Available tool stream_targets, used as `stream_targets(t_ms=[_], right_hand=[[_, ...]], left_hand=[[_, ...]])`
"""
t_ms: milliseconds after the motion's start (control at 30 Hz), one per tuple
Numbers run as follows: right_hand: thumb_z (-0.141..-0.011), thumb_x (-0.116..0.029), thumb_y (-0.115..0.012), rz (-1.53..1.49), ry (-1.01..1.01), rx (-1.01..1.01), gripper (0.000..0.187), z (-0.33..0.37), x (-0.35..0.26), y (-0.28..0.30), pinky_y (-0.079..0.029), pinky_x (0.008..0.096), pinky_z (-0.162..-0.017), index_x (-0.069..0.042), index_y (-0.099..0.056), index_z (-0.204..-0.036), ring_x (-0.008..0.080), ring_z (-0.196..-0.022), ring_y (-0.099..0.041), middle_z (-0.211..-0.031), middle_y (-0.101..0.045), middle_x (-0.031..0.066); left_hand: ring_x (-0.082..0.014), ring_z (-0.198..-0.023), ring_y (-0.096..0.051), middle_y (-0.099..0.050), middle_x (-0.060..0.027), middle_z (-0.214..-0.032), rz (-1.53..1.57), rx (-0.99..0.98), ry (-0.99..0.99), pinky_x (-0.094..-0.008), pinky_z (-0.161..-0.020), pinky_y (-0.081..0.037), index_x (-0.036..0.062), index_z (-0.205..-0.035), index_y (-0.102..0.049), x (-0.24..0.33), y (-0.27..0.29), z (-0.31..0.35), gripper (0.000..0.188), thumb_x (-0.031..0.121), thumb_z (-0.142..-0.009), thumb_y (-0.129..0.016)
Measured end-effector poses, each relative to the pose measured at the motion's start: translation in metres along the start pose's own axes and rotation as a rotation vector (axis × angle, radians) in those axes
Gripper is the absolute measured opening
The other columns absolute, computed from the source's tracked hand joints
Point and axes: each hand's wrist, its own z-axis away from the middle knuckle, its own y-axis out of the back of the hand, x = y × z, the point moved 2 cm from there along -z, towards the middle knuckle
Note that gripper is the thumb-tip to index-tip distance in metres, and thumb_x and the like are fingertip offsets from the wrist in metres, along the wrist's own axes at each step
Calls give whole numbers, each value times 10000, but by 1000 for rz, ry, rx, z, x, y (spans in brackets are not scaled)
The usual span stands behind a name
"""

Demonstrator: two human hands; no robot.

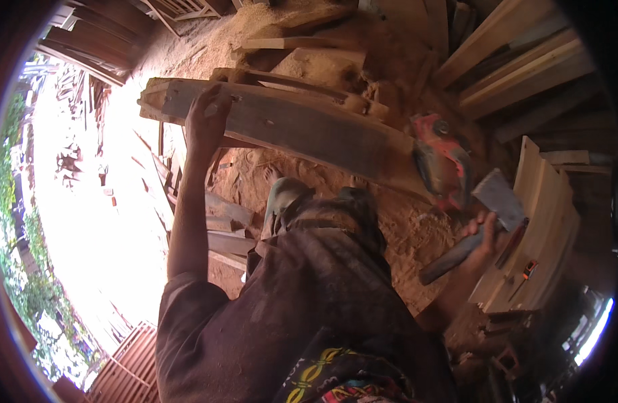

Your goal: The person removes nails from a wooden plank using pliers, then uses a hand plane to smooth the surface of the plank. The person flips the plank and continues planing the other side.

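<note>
A long, thick wooden plank (309, 131) lies across in front of me, its top face dark and weathered. My left hand (210, 111) grips it near its left end, fingers bent toward the far edge. On the right, my right hand (482, 234) is closed round a hatchet (500, 200) close to its broad grey metal head; the dark handle points down and left. Beside the plank's right end sits a red and black power tool (443, 161), slightly blurred, its exact kind unclear.
A pale board (547, 221) at the right carries an orange and black screwdriver (524, 279) and a slim dark reddish tool (512, 246). Stacked timber (524, 67) fills the far right. Sawdust (416, 248) covers the ground, with offcuts (228, 225) near my legs.
</note>
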Motion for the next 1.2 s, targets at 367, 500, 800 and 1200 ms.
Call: stream_targets(t_ms=[367, 500, 800, 1200], right_hand=[[-1061, -389, -710, 191, -404, -176, 392, 111, 132, -238, -453, 312, -558, -49, -555, -944, 105, -659, -502, -824, -508, 5], [-1037, -464, -706, 251, -325, -563, 460, 133, 170, -400, -396, 278, -454, -109, -631, -756, 86, -506, -470, -639, -485, -80], [-1001, -424, -760, 449, -262, -636, 406, 141, 168, -478, -478, 281, -498, -59, -673, -847, 88, -568, -573, -707, -596, -33], [-1026, -398, -754, 359, -299, -359, 393, 164, 164, -485, -461, 288, -531, -22, -655, -1079, 106, -655, -551, -828, -558, 16]], left_hand=[[-422, -1643, -198, -203, -203, -1784, -320, -225, -233, -523, -1303, -302, 67, -1704, -268, -219, 53, -30, 958, 290, -953, -820], [-411, -1652, -167, -156, -172, -1803, -187, -286, -227, -514, -1310, -292, 103, -1724, -221, -226, 62, -29, 1012, 226, -926, -830], [-420, -1647, -170, -168, -154, -1803, -93, -334, -231, -515, -1282, -351, 117, -1723, -226, -233, 71, -37, 996, 197, -923, -814], [-315, -1533, -459, -525, -162, -1621, 429, -224, -28, -435, -1136, -523, 57, -1536, -557, -229, 92, -20, 558, 76, -1001, -716]])
